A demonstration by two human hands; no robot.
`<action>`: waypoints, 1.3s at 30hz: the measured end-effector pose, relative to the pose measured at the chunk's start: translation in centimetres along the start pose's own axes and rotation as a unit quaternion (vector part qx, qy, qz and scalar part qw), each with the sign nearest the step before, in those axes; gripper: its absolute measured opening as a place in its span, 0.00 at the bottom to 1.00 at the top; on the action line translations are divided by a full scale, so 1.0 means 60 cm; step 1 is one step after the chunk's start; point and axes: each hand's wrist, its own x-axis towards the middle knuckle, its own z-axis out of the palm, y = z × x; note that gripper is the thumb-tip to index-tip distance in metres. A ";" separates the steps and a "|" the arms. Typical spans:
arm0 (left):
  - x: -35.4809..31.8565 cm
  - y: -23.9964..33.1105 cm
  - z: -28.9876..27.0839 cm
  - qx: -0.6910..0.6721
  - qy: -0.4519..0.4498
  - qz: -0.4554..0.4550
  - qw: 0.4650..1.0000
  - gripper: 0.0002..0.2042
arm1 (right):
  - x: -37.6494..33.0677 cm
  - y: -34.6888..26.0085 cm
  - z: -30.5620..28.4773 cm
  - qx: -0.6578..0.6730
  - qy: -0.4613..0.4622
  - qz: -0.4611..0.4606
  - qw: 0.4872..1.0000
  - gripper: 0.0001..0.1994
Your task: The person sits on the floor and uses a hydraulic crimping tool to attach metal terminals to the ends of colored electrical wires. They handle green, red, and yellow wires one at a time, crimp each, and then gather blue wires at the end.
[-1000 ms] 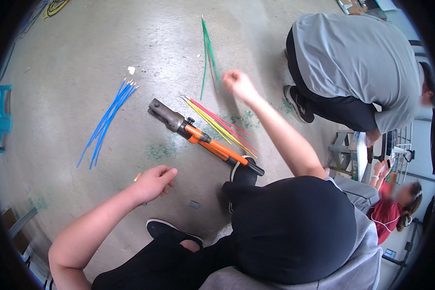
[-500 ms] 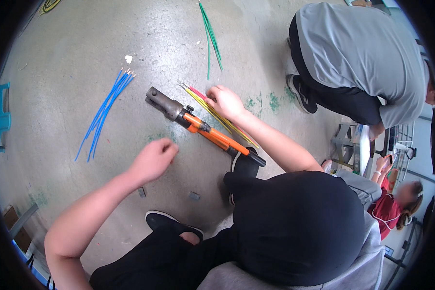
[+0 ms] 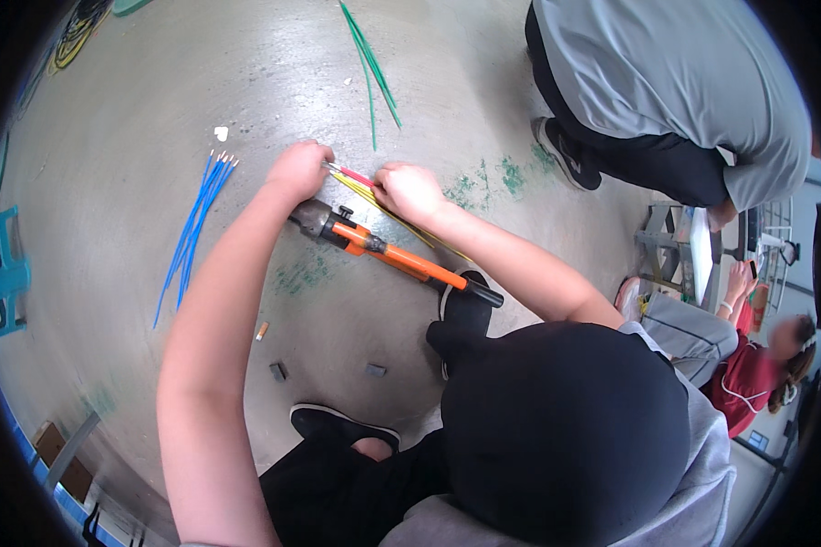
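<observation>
A red wire with pale tips lies along a bundle of yellow wires on the floor. My left hand is closed at its pale tip end, fingertips pinched. Just right of it, my right hand is closed over the other part of the red wire; how far it runs under the palm is hidden. Below both hands lies a long orange-handled tool with a dark metal head. My left wrist and forearm cover part of that head.
Blue wires with bare copper ends lie left of my forearm. Green wires lie at the far side. A teal stool stands at left. A person in a grey shirt crouches at right. Small dark blocks lie near my shoe.
My left hand has moved forward and right, from the bare floor to the tips of the red wire. My right hand stays at the wires. The whole view has shifted slightly.
</observation>
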 end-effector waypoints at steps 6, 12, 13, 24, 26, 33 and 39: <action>0.045 0.009 0.007 -0.043 -0.055 -0.018 0.997 0.09 | -0.006 0.015 0.020 0.013 0.031 -0.014 0.999 0.10; 0.048 -0.011 0.013 -0.106 -0.036 -0.043 0.993 0.12 | -0.003 0.010 0.021 0.019 0.019 -0.015 1.000 0.11; 0.048 -0.017 0.021 -0.116 -0.029 -0.047 0.992 0.12 | 0.001 0.009 0.023 0.014 0.020 -0.015 1.000 0.11; 0.052 -0.028 0.041 -0.132 0.047 0.032 0.990 0.05 | 0.010 0.021 0.025 0.028 0.041 0.005 0.999 0.10; 0.053 -0.029 0.042 -0.118 0.049 0.038 0.991 0.04 | 0.005 0.025 0.026 0.029 0.062 -0.015 0.998 0.10; 0.050 -0.014 0.042 -0.154 0.023 -0.016 0.988 0.04 | -0.019 0.019 0.032 0.004 0.098 -0.033 0.995 0.10; 0.049 0.004 0.040 -0.192 0.016 -0.032 0.981 0.05 | -0.006 0.018 0.041 0.029 0.110 -0.021 0.993 0.08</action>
